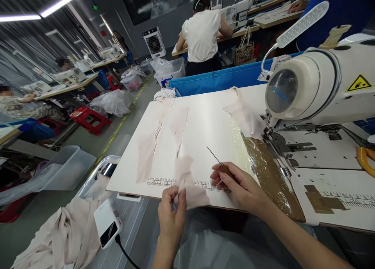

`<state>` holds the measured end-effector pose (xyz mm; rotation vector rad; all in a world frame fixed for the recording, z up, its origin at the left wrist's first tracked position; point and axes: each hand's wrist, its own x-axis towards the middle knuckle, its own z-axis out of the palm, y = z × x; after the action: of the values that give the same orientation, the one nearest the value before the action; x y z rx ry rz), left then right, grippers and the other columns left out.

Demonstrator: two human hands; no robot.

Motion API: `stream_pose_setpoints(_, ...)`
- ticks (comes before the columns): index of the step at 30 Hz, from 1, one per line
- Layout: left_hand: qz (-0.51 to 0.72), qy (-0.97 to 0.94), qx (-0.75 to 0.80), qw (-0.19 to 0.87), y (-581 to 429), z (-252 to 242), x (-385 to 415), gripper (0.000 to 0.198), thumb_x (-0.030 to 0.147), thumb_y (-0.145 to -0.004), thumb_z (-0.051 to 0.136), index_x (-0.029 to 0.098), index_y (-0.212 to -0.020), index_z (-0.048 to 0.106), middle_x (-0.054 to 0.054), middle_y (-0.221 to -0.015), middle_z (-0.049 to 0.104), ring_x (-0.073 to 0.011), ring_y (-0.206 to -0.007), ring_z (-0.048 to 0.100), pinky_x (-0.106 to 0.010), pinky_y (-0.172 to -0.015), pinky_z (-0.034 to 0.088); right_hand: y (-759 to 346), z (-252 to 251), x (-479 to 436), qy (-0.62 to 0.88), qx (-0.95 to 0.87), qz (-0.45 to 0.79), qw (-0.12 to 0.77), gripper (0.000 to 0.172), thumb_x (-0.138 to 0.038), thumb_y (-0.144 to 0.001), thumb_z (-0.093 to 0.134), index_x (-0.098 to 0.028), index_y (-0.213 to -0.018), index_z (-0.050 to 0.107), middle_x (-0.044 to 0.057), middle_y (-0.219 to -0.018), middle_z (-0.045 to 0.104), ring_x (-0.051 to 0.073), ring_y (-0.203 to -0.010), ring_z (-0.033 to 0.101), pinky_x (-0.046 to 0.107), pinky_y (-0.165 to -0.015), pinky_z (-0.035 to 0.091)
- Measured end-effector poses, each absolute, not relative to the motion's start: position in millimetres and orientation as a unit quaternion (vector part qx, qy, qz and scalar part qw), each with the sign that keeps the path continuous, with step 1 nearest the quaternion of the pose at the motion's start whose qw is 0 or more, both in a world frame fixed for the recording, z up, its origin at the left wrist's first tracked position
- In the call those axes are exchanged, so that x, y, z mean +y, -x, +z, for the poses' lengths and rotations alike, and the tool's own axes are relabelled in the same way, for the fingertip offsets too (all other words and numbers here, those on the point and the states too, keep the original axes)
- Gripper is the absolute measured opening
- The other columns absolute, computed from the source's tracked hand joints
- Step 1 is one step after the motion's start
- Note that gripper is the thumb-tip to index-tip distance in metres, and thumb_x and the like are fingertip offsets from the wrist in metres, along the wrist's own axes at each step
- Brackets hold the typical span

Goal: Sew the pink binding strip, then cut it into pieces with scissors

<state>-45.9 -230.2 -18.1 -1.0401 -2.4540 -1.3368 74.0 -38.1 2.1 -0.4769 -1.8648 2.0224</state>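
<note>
fabric strip (pixel 187 191): thin pale pink, soft, limp; draped over counter (pixel 205 132) front edge, across printed ruler (pixel 164 182)
left hand (pixel 171 216): fingers pinched shut on strip's lower end
right hand (pixel 238 187): fingers closed round slim metal awl (pixel 215 158); tip slanting up-left
sewing machine (pixel 319 85): glossy white, rounded; to the right

The thin pale-pink cloth strip (pixel 187 183) looks soft, matt and slightly sheer, pinched at the near edge of the cream laminate worktop (pixel 211 124) — a smooth surface with a faint sheen. The slim pointed metal awl (pixel 213 155) glints dully. Toward the worktop's right edge, a patch of clear glossy tape (pixel 263 163) shines over brown board. The white enamelled sewing machine (pixel 322 81) is glossy — hard, painted metal.
</note>
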Motion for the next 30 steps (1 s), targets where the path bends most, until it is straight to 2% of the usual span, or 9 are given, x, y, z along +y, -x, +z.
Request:
stream_pose_setpoints(4,-0.465,0.468,-0.751,0.040,33,6,-227,0.005,0.022,-0.094,0.057,0.023,-0.089,0.055,0.005,-0.065,0.061,-0.0083,-0.048,0.054,-0.019,-0.045,0.041,-65,9,-37,0.154,-0.648,0.729,0.158,0.039,-0.053,-0.097,0.051,-0.019,-0.115,0.056,0.011,-0.110,0.067,0.021,-0.100,0.067,0.038,-0.088,0.055)
stream_pose_setpoints(9,-0.418,0.637,-0.647,-0.004,17,28,-218,0.011,0.014,-0.092,0.053,0.023,-0.097,0.056,0.003,-0.067,0.066,-0.0110,-0.054,0.062,-0.021,-0.052,0.046,-55,17,-42,0.111,-0.657,0.742,0.077,0.036,-0.047,-0.096,0.052,-0.018,-0.115,0.057,0.006,-0.097,0.069,0.018,-0.088,0.065,0.034,-0.081,0.053)
stream_pose_setpoints(13,-0.347,0.730,-0.570,-0.150,-2,34,-209,0.011,0.021,-0.095,0.051,0.021,-0.099,0.061,-0.001,-0.075,0.072,-0.0148,-0.062,0.068,-0.024,-0.059,0.052,-62,23,-49,0.116,-0.660,0.736,0.096,0.026,-0.043,-0.091,0.057,-0.018,-0.097,0.060,0.003,-0.081,0.068,0.017,-0.076,0.061,0.032,-0.074,0.050)
stream_pose_setpoints(15,-0.311,0.767,-0.503,-0.250,-1,39,-205,0.014,0.026,-0.096,0.053,0.021,-0.104,0.063,-0.003,-0.086,0.075,-0.0162,-0.075,0.072,-0.024,-0.067,0.055,-79,25,-50,0.145,-0.638,0.748,0.112,0.027,-0.045,-0.090,0.058,-0.019,-0.095,0.060,0.001,-0.075,0.065,0.015,-0.066,0.057,0.030,-0.065,0.049)
stream_pose_setpoints(17,-0.319,0.757,-0.490,-0.290,13,44,-198,0.018,0.029,-0.098,0.053,0.022,-0.109,0.065,-0.004,-0.095,0.076,-0.0165,-0.086,0.072,-0.024,-0.076,0.057,-106,25,-49,0.176,-0.612,0.761,0.125,0.030,-0.049,-0.090,0.059,-0.019,-0.096,0.060,0.001,-0.074,0.063,0.015,-0.061,0.056,0.029,-0.060,0.049)
stream_pose_setpoints(19,-0.355,0.697,-0.579,-0.232,36,44,-187,0.021,0.028,-0.100,0.048,0.023,-0.108,0.067,-0.005,-0.096,0.076,-0.0170,-0.089,0.072,-0.027,-0.081,0.057,-138,25,-48,0.213,-0.588,0.769,0.134,0.032,-0.052,-0.089,0.061,-0.020,-0.093,0.061,0.001,-0.072,0.063,0.016,-0.061,0.058,0.029,-0.059,0.049)
stream_pose_setpoints(21,-0.351,0.640,-0.674,-0.114,60,35,-170,0.025,0.024,-0.100,0.044,0.021,-0.104,0.069,-0.008,-0.100,0.075,-0.0189,-0.094,0.071,-0.032,-0.084,0.058,-172,24,-48,0.251,-0.572,0.770,0.133,0.033,-0.055,-0.089,0.062,-0.021,-0.090,0.063,0.001,-0.069,0.062,0.016,-0.058,0.057,0.029,-0.055,0.048)
stream_pose_setpoints(25,-0.220,0.712,-0.666,0.010,79,11,-130,0.027,0.021,-0.099,0.043,0.018,-0.112,0.067,-0.011,-0.118,0.071,-0.0231,-0.107,0.065,-0.038,-0.089,0.057,-234,23,-56,0.368,-0.572,0.720,0.136,0.038,-0.062,-0.089,0.059,-0.025,-0.088,0.067,0.002,-0.063,0.059,0.015,-0.049,0.047,0.026,-0.043,0.036)
stream_pose_setpoints(30,-0.046,0.754,-0.652,0.061,60,8,-89,0.044,0.047,-0.096,0.048,0.014,-0.121,0.061,-0.018,-0.143,0.055,-0.0347,-0.118,0.056,-0.050,-0.089,0.053,-295,14,-67,0.442,-0.625,0.615,0.188,0.034,-0.063,-0.081,0.062,-0.031,-0.073,0.069,0.008,-0.052,0.056,0.023,-0.047,0.050,0.035,-0.041,0.041)
